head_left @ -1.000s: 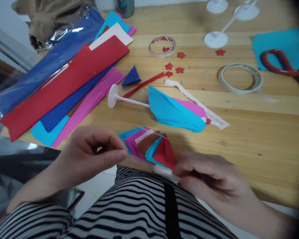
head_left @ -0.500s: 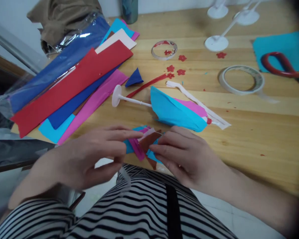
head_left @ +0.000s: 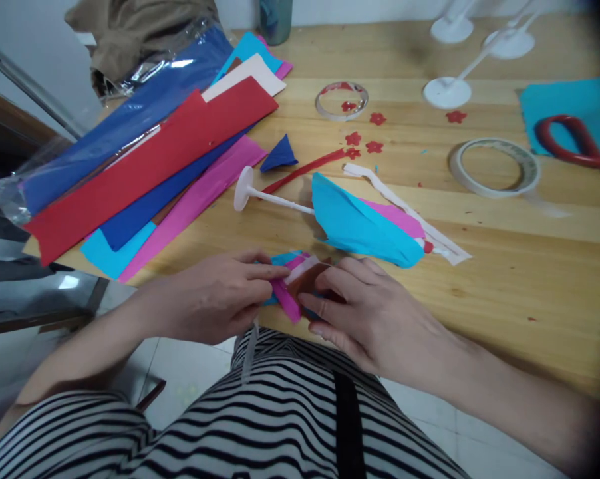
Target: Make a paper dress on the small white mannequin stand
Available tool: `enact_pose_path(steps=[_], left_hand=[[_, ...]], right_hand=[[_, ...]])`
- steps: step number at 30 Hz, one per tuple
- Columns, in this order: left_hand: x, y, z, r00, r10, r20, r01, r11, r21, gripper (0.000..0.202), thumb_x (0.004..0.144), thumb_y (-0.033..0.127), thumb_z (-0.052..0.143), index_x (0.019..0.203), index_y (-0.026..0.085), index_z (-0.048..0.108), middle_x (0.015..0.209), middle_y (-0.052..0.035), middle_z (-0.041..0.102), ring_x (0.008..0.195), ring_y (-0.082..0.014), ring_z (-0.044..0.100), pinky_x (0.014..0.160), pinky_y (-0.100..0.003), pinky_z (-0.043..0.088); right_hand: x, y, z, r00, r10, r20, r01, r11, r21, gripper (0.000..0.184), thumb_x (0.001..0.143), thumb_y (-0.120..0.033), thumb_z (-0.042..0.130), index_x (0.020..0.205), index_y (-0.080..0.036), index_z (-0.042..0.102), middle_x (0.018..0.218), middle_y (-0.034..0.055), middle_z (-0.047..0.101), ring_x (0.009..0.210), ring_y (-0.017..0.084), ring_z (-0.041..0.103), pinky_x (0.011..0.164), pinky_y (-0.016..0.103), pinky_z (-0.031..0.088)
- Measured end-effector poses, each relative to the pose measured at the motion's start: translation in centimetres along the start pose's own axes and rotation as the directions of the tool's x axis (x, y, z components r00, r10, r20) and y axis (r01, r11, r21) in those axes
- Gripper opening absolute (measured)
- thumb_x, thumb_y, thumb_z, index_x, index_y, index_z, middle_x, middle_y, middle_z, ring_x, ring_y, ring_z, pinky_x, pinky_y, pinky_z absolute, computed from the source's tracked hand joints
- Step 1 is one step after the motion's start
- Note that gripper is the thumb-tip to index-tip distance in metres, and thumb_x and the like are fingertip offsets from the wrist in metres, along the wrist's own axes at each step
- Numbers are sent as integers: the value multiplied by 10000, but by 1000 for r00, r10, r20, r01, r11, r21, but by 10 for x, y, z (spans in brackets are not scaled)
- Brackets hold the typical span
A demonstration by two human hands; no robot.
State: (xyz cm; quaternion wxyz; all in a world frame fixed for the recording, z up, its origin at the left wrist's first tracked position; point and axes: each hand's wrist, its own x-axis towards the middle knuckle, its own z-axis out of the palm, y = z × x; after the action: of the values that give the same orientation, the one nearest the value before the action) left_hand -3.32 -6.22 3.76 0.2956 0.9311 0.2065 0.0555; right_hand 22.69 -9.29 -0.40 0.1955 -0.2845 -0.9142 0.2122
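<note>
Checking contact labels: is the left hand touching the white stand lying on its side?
Apart. The head view shows bare wooden table between the left hand and the white stand.

"What is being touched by the left hand (head_left: 215, 296)?"
"Overlapping coloured paper pieces (head_left: 302, 281); a strip of translucent tape (head_left: 250, 354) is seen dangling beneath that hand."
"And by the right hand (head_left: 362, 309)?"
"The same pieces, from their opposite side."

Magenta piece (head_left: 287, 305), brown piece (head_left: 306, 279), red flowers (head_left: 378, 118), black-and-white striped garment (head_left: 280, 426)
</note>
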Motion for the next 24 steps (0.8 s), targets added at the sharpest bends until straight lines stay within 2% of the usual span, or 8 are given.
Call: enact_pose_path(steps=[4, 9, 13, 16, 20, 24], left_hand=[[1, 1, 0, 1000, 2, -1, -2, 1000, 6, 218, 914, 14, 494, 958, 187, 619, 1231, -118, 749, 1080, -217, 703, 1064, -381, 510], [1, 6, 0, 1000, -10, -9, 10, 1000, 19, 254, 936, 34, 478, 1046, 184, 651, 1173, -115, 761, 1094, -239, 693, 1010, -398, 541], [-1, 8, 2, 998, 18, -54, -15, 999, 52, 219, 979, 70, 458, 927, 189, 635, 1089, -89, 776, 1009, -203, 701, 1015, -372, 537], [-4, 8, 0, 998, -12, -61, 16, 998, 64, 216, 991, 85, 457, 912, 190, 629, 1044, -84, 779, 1043, -218, 696, 965, -372, 559], [-9, 8, -3, 996, -82, -42, 85, 993, 81, 207, 990, 103, 473, 862, 180, 616, 1101, -101, 777, 1043, -236, 692, 863, -360, 577], [-10, 10, -2, 996, -78, -34, 81, 991, 102, 238, 985, 83, 459, 818, 184, 595, 1073, -78, 778, 990, -213, 687, 862, -341, 567]], right_hand=[[-1, 0, -3, 1000, 5, -6, -5, 1000, 7, 275, 1030, -265, 542, 995, -135, 781, 875, 98, 649, 849, 249, 532, 749, 406, 423], [-2, -1, -5, 1000, 14, 2, -14, 1000, 17, 295, 1044, -273, 520, 988, -138, 776, 879, 94, 652, 848, 240, 534, 765, 398, 423], [-3, -1, -5, 999, 26, -22, -25, 999, 34, 274, 1043, -275, 527, 1036, -145, 768, 927, 99, 677, 884, 244, 553, 778, 394, 435], [0, 0, -5, 999, 8, -41, -8, 1000, 6, 283, 1040, -301, 532, 1110, -138, 753, 944, 105, 684, 874, 255, 548, 740, 395, 431], [6, -1, -4, 1000, -8, -11, 7, 999, -51, 318, 1036, -346, 535, 1179, -148, 738, 932, 103, 680, 845, 266, 537, 715, 414, 413], [10, -1, 0, 999, -27, 26, 29, 996, -80, 305, 1036, -350, 541, 1147, -153, 746, 954, 100, 690, 874, 268, 553, 755, 421, 412]])
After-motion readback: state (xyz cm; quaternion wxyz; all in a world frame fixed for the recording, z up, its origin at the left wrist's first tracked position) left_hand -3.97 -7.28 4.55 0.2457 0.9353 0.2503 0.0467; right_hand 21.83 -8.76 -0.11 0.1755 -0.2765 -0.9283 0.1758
